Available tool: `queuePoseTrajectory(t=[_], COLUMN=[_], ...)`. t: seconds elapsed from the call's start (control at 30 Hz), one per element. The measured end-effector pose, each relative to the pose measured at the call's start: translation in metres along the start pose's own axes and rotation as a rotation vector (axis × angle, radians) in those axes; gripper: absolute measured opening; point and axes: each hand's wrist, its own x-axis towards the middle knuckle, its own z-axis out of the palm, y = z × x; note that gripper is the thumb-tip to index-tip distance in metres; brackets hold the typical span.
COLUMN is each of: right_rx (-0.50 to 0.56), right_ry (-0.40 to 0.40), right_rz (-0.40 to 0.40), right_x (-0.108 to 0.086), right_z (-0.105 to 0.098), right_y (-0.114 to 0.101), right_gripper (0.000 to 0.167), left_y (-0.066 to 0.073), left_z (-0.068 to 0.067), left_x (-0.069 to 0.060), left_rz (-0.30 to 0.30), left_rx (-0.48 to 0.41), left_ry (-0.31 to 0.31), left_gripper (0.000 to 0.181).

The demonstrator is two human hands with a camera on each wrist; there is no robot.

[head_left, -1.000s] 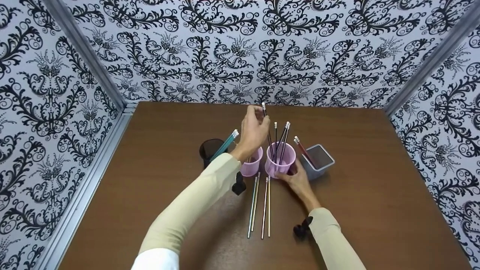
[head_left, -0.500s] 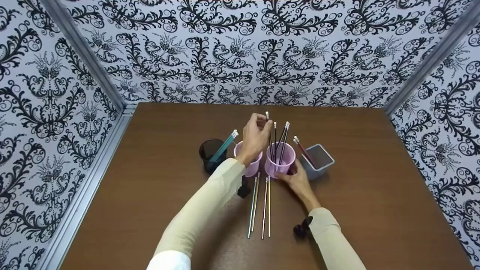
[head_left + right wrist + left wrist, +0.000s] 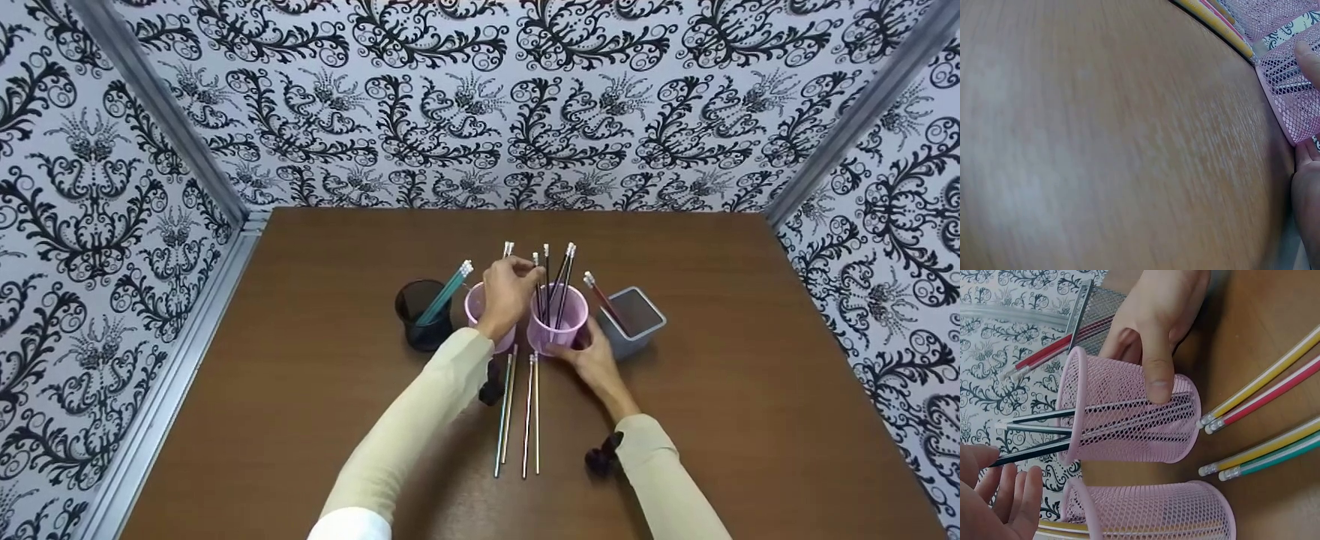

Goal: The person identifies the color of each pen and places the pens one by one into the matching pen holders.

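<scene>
In the head view my left hand (image 3: 511,294) is above the right pink mesh pencil cup (image 3: 541,339). Its thumb and index finger pinch the eraser end of a black pencil (image 3: 1036,452), whose lower part is inside that cup. Several other black pencils lean in the same cup. My right hand (image 3: 598,361) grips this cup from its right side, thumb across the front mesh; the other fingers are mostly hidden behind it. Just left stands a second pink mesh cup (image 3: 1157,512), partly behind my left hand in the head view, with yellow pencils in it.
A black mesh cup (image 3: 425,334) with teal pencils stands at the left. At the right is a grey square mesh holder (image 3: 631,346) with red pencils. Several loose pencils (image 3: 526,420) lie on the brown table (image 3: 750,420) before the cups. Patterned walls enclose the table.
My left hand has come down with the black pencil, which now sits lower in the right pink cup. My right hand has stayed on that cup.
</scene>
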Motion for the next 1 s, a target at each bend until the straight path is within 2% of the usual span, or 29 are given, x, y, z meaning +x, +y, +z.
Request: queuePoseTrajectory(t=[0.17, 0.33, 0.57, 0.8, 0.87, 1.0], right_rx=[-0.007, -0.008, -0.051, -0.052, -0.055, -0.046], right_ry=[0.015, 0.015, 0.03, 0.0, -0.002, 0.011], right_rz=[-0.014, -0.014, 0.014, 0.038, 0.032, 0.008], right_x=[0.0, -0.001, 0.0, -0.008, -0.01, -0.006], right_z=[0.002, 0.004, 0.005, 0.007, 0.008, 0.005], right_y=[0.001, 0.001, -0.001, -0.023, -0.026, -0.014], right_gripper=[0.092, 0.091, 0.09, 0.089, 0.089, 0.09], left_y=[-0.002, -0.007, -0.01, -0.014, -0.015, -0.018], left_z=[-0.002, -0.003, -0.004, -0.005, -0.006, -0.012], left_x=[0.003, 0.001, -0.003, -0.009, -0.013, -0.021], left_rz=[-0.021, -0.003, 0.024, 0.003, 0.018, 0.088], left_rx=[0.0, 0.041, 0.034, 0.029, 0.024, 0.069], left_ry=[-0.016, 0.002, -0.008, -0.031, -0.03, 0.01], left_gripper=[0.017, 0.016, 0.018, 0.015, 0.013, 0.009])
